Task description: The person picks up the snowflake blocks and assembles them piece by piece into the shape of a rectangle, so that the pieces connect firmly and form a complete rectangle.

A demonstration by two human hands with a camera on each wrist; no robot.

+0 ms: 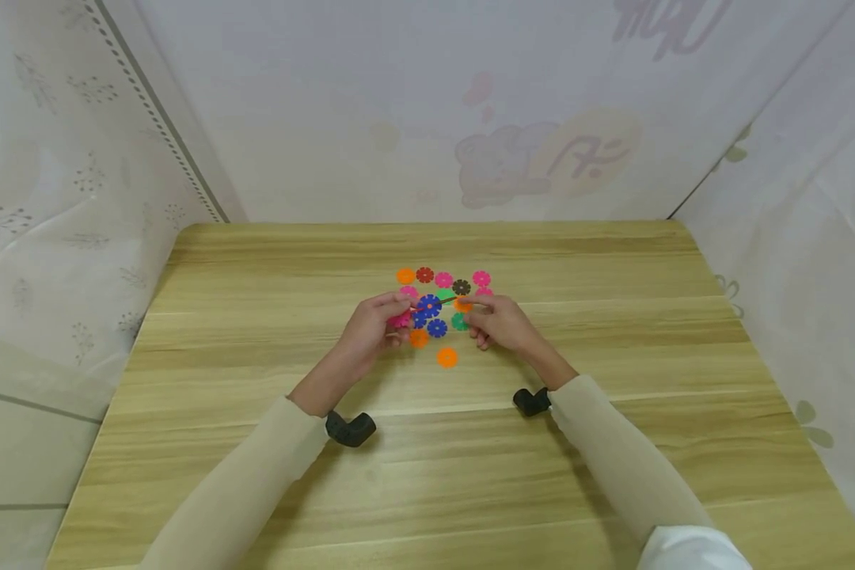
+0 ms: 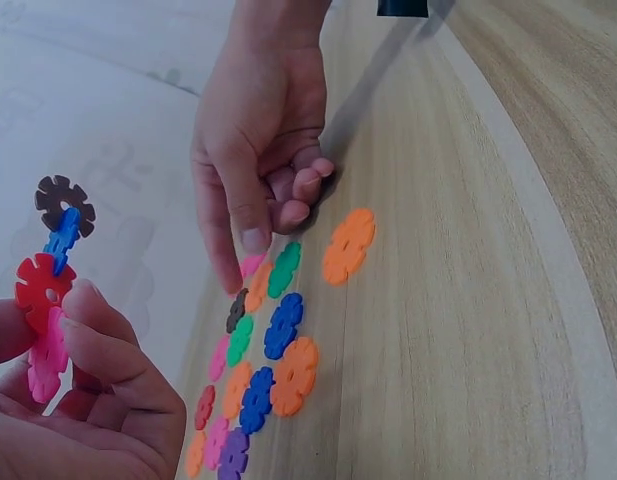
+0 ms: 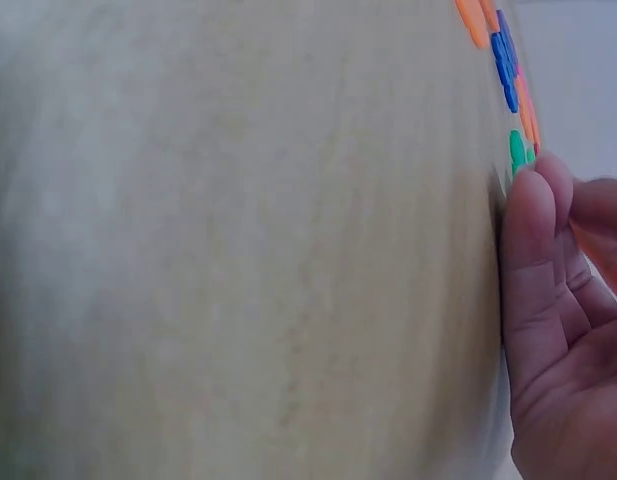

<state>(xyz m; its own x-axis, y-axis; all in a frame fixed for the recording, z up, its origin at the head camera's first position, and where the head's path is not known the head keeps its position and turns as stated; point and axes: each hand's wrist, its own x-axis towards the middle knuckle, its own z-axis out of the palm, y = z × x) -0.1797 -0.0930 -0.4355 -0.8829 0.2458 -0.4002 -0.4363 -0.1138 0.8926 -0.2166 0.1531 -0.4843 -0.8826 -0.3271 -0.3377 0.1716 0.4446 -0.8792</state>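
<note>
My left hand [image 1: 363,328] grips a short chain of slotted flower-shaped plastic discs between thumb and fingers, raised above the table. In the left wrist view its pink disc [image 2: 48,355] and red disc [image 2: 33,290] are at the fingertips. A blue disc [image 2: 62,242] joins the red one to a dark brown disc [image 2: 50,205] at the free end. My right hand [image 1: 502,321] hovers low at the right side of the loose discs, thumb and index finger apart. Its index fingertip is by an orange disc [image 1: 463,304] and a green disc [image 1: 459,321]; whether it touches cannot be told.
Loose discs lie in a cluster on the wooden table [image 1: 427,491], among them a dark red disc [image 1: 424,275], a blue disc [image 1: 437,328] and a pink disc [image 1: 481,278]. One orange disc [image 1: 447,358] lies nearer to me. Patterned curtains [image 1: 328,111] surround the table's back and sides.
</note>
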